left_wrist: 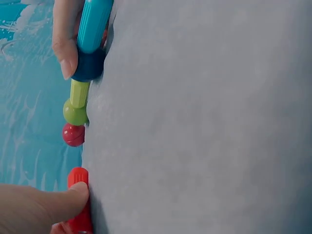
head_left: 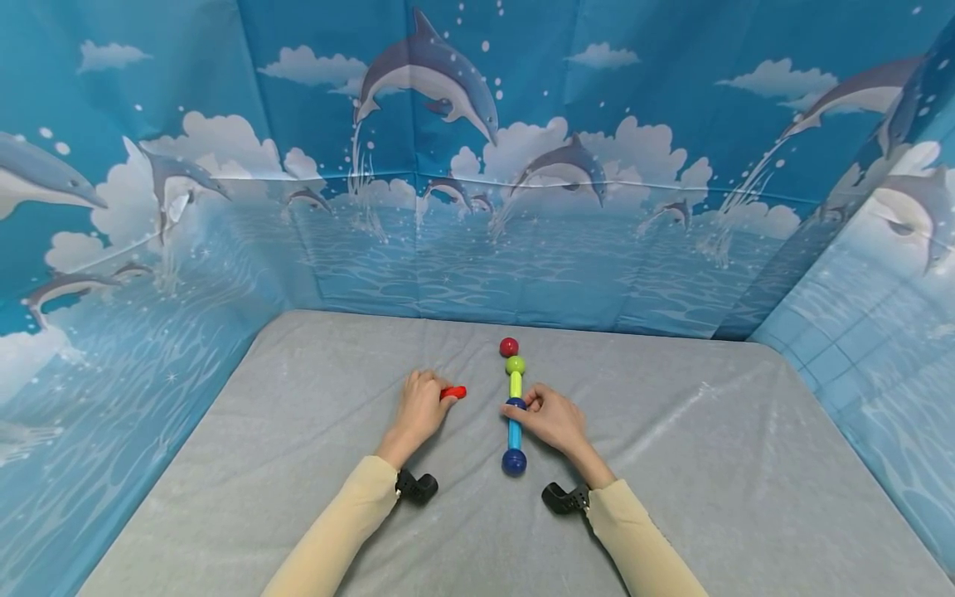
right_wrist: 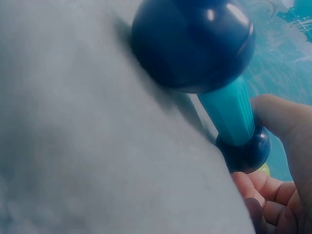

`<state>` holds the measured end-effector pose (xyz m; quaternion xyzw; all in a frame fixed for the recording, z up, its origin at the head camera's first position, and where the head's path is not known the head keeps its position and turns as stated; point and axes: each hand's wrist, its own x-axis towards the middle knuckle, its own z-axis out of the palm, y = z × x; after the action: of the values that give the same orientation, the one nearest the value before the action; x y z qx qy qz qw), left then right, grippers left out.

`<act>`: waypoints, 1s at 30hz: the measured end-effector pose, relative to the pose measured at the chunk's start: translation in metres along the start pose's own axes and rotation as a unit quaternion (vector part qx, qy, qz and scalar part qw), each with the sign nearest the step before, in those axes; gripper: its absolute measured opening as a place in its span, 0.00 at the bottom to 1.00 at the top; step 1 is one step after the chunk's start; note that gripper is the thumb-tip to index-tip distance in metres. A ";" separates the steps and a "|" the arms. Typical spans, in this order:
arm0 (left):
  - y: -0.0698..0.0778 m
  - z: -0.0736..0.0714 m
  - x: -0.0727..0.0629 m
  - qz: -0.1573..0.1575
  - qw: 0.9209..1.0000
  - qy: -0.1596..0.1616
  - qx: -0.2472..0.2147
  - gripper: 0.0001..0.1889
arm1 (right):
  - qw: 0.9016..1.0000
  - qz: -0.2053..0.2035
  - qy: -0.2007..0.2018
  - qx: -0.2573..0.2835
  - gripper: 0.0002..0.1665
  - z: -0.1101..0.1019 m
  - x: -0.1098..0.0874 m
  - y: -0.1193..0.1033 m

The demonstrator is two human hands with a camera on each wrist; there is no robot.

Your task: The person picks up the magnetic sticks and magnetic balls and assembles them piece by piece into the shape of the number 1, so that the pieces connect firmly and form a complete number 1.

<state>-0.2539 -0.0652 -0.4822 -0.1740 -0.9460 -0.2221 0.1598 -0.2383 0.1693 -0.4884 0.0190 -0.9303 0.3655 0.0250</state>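
My left hand [head_left: 421, 408] pinches a short red rod [head_left: 457, 391] between thumb and fingers, to the left of a straight chain of toy rods and balls. From far to near, the chain has a green ball [head_left: 516, 365], a yellow-green rod [head_left: 516, 385], a dark blue ball [right_wrist: 251, 151], a light blue rod [head_left: 515, 435] and a larger dark blue ball [head_left: 514, 462]. With thumb and fingers, my right hand [head_left: 555, 419] grips the middle blue ball. Just beyond the green ball sits a red ball [head_left: 509, 347]; I cannot tell whether they touch.
A grey cloth [head_left: 671, 464] with shallow wrinkles covers the table. Behind it and along both sides hang blue curtains [head_left: 477, 249] printed with dolphins. Each wrist wears a black camera, the left camera [head_left: 419, 487] and the right camera [head_left: 561, 498].
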 end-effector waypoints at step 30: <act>0.034 -0.030 -0.043 -0.050 0.984 -0.118 -0.127 0.07 | 1.000 0.005 0.001 -0.007 0.27 0.001 0.001 0.001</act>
<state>-0.1957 -0.0621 -0.4610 -0.1706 -0.9299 -0.3256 0.0125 -0.2389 0.1688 -0.4896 0.0137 -0.9330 0.3589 0.0239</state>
